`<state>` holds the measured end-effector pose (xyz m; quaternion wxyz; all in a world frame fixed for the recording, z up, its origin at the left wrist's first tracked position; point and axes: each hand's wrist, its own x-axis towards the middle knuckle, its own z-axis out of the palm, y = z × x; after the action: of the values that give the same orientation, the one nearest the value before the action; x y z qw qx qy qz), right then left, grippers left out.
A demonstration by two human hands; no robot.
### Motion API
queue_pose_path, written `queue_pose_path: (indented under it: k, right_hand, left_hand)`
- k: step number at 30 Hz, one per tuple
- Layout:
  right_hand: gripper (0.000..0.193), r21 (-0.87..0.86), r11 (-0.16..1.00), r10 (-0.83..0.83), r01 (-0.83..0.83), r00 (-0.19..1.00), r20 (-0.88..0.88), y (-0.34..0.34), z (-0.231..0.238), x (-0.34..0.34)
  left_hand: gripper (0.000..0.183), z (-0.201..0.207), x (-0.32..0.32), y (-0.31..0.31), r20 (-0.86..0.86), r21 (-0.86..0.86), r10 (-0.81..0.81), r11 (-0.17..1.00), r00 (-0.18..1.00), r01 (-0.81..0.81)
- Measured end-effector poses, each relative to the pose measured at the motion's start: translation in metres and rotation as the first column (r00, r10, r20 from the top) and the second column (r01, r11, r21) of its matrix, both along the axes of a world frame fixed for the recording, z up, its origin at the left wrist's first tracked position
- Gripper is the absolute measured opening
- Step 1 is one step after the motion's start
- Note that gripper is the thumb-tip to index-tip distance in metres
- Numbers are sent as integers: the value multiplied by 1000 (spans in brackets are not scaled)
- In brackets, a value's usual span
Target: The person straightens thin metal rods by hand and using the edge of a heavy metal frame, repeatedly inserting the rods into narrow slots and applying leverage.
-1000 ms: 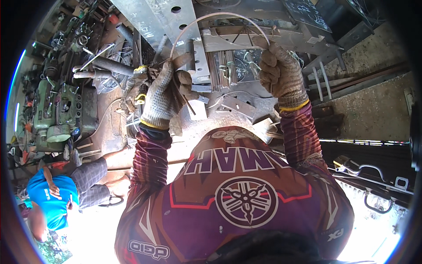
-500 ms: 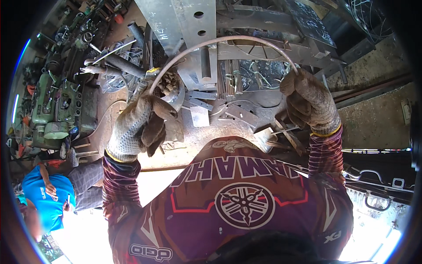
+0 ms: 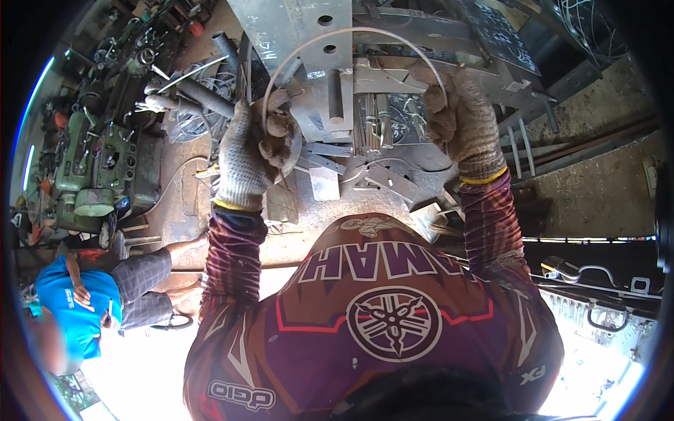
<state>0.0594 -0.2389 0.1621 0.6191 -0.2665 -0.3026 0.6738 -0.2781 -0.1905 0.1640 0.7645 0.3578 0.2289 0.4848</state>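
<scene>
A thin, pale brownish rod or tube [image 3: 358,29], bent into an arch, spans between my two hands. Its left end runs down into my left hand [image 3: 256,144], whose fingers are curled round it. My right hand [image 3: 463,119] grips the other end, fingers folded in. Both hands wear soiled knitted gloves with yellow cuff edges. Under the arch stands a grey steel plate [image 3: 337,63] with two holes, and a short round bar [image 3: 335,98] lies against it. Where the rod's ends finish inside the gloves is hidden.
Bundled thin rods [image 3: 368,123] and flat metal offcuts [image 3: 324,184] lie below the plate. Pipes [image 3: 203,95] rest beyond my left hand. A green machine [image 3: 91,161] stands at left, near a person in a blue shirt [image 3: 77,298]. Steel beams [image 3: 414,28] lie far right.
Both hands have moved farther away and closer together, the left one rightward and the right one leftward. The arch is narrower and its top sits farther off. The person's legs show more.
</scene>
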Motion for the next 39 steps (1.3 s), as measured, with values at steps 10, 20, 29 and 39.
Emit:
queue_pose_path:
  k: [10, 20, 29, 39]
  right_hand:
    - [55, -22, 999, -33, 33, 999, 2, -4, -1, 24]
    - [50, 39, 997, -62, 61, 998, 32, -8, 0, 27]
    - [41, 87, 992, -108, 95, 982, 155, -13, 2, 37]
    - [30, 428, 856, -516, 289, 471, 715, -17, -17, 61]
  left_hand:
    - [55, -1, 25, 5, 166, -57, -51, 997, 985, 61]
    - [48, -21, 16, 19, 233, -21, -295, 951, 927, 308]
    - [43, -33, 19, 14, -57, 91, -216, 971, 975, 220]
    - [28, -34, 32, 15, -461, 585, 133, 789, 877, 188]
